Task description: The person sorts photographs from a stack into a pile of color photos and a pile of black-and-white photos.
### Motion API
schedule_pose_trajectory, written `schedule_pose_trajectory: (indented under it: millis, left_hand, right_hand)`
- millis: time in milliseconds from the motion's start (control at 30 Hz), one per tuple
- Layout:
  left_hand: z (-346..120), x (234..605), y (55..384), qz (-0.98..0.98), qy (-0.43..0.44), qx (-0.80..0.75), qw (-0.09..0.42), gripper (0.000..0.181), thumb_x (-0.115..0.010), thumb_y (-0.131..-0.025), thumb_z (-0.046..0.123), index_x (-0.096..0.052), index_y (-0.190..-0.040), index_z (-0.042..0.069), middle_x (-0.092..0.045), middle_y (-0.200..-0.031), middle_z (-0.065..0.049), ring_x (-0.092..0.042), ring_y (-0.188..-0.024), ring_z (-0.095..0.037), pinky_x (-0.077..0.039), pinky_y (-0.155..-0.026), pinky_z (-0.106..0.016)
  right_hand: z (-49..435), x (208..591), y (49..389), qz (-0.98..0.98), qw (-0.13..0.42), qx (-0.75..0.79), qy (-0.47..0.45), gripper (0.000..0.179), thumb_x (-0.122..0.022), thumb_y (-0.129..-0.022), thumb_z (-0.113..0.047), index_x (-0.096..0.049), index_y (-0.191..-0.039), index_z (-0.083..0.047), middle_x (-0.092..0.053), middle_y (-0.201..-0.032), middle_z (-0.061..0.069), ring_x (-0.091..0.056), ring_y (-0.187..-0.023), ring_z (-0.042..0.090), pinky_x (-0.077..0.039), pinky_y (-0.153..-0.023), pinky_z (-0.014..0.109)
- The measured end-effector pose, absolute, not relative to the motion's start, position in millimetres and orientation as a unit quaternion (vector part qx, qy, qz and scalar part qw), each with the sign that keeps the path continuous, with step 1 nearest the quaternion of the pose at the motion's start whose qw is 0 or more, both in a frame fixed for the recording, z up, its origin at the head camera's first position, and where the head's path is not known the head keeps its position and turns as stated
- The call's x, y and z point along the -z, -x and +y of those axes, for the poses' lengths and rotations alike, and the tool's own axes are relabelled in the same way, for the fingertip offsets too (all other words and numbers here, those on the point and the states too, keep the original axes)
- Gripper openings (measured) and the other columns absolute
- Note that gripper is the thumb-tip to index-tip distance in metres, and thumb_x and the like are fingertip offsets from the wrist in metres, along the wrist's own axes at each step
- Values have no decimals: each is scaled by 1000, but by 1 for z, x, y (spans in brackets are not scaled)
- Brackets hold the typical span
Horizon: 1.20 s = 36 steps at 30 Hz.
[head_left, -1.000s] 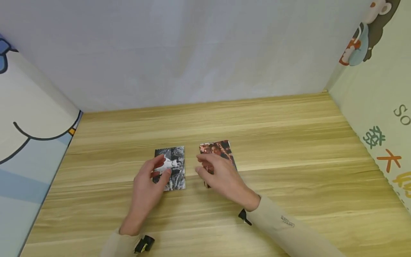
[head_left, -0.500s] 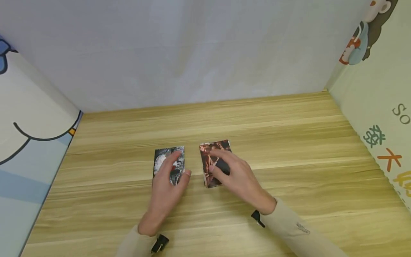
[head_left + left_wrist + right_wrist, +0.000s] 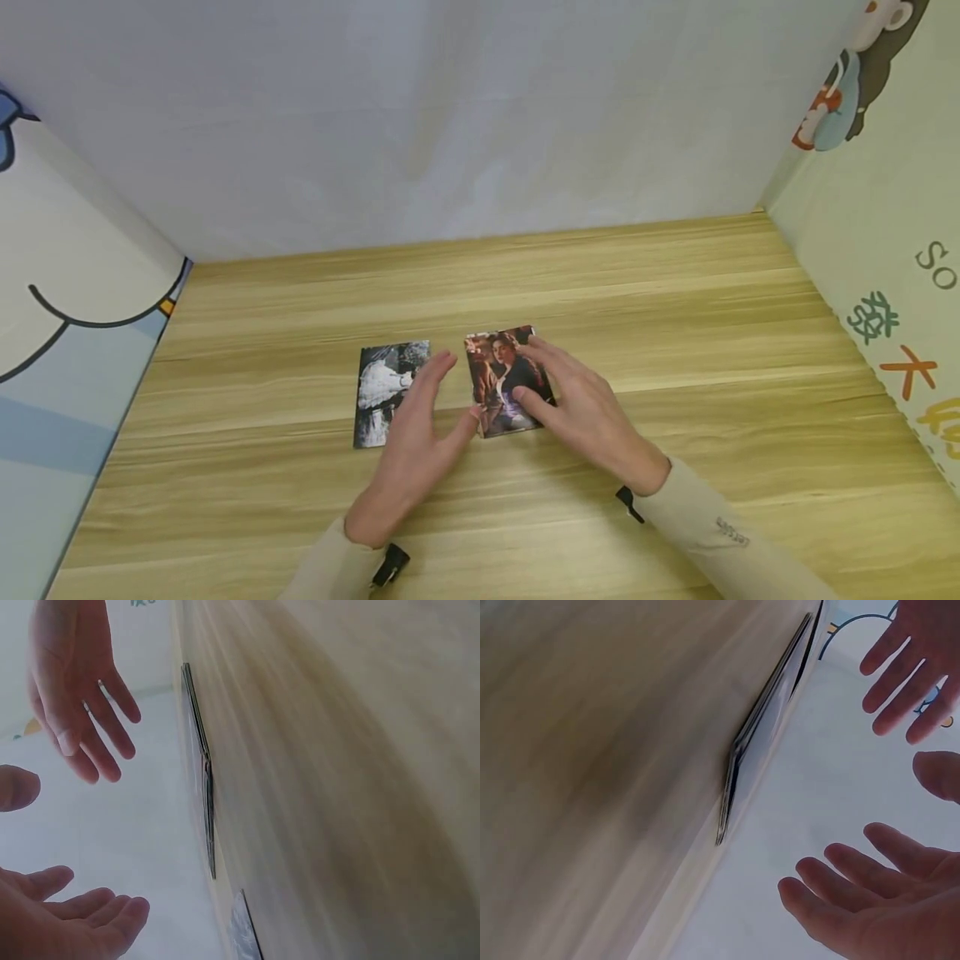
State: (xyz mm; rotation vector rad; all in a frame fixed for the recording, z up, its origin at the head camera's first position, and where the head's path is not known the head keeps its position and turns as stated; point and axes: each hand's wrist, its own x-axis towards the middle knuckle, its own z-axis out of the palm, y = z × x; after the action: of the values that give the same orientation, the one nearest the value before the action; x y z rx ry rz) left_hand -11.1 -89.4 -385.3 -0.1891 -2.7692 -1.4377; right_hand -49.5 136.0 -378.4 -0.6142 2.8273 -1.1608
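Two picture cards lie flat on the wooden table. The black-and-white card [image 3: 373, 392] is on the left, partly covered by my left hand [image 3: 416, 437]. To its right is a small stack of cards topped by a reddish portrait [image 3: 487, 367]; the right wrist view shows the layered edges of this card stack [image 3: 769, 694]. My left hand hovers between the two, thumb overlapping the stack's left edge in the head view. Over the stack's right side hangs my right hand [image 3: 588, 404], fingers spread. Both wrist views show the hands raised above the cards, palms facing each other, holding nothing.
A pale grey wall [image 3: 450, 125] stands behind the wooden table [image 3: 675, 333]. Cartoon-printed panels flank it, a left panel [image 3: 67, 233] and a right panel [image 3: 862, 250]. Black wrist straps [image 3: 392, 565] show at both beige sleeves [image 3: 720, 525].
Both hands have shifted right: the left from over the black-and-white card to the gap, the right toward the stack's right side, uncovering more of the reddish portrait. The cards have stayed in place.
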Motion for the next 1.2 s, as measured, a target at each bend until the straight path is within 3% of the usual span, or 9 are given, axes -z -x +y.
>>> schedule_pose_trajectory:
  millis: [200,533,967,1200]
  left_hand:
    - [-83,382,14,-903,64,423,-25,83,-76,-93,34,-34,-161,10,-26,-169,-13,-29,-152,-39,-27,-118,-67]
    - [-77,384,22,-922,62,376,-74,93,-75,-92,40,-26,-163,6,-19,-170,-19,-24,-153,-43,-26,-115,-73]
    - [-76,389,34,-919,50,371,-122,96,-77,-90,41,-27,-162,3,-38,-160,-24,-41,-144,-43,-37,-114,-66]
    - [-77,392,38,-913,43,380,-142,94,-78,-89,41,-30,-161,3,-54,-145,-22,-60,-120,-35,-58,-92,-56]
  right_hand:
    - [147,380,53,914,17,354,199,60,-73,-98,-30,-53,-147,-1,-43,-158,22,-44,-143,42,-39,-115,61]
    - [159,382,59,925,28,319,206,70,-75,-95,-31,-48,-150,2,-39,-160,24,-41,-144,44,-36,-117,61]
    - [163,386,63,930,71,302,199,78,-75,-95,-37,-43,-152,5,-47,-153,26,-45,-141,44,-37,-117,61]
    - [163,388,67,930,110,302,178,77,-72,-97,-38,-43,-153,5,-53,-147,28,-54,-132,44,-43,-111,62]
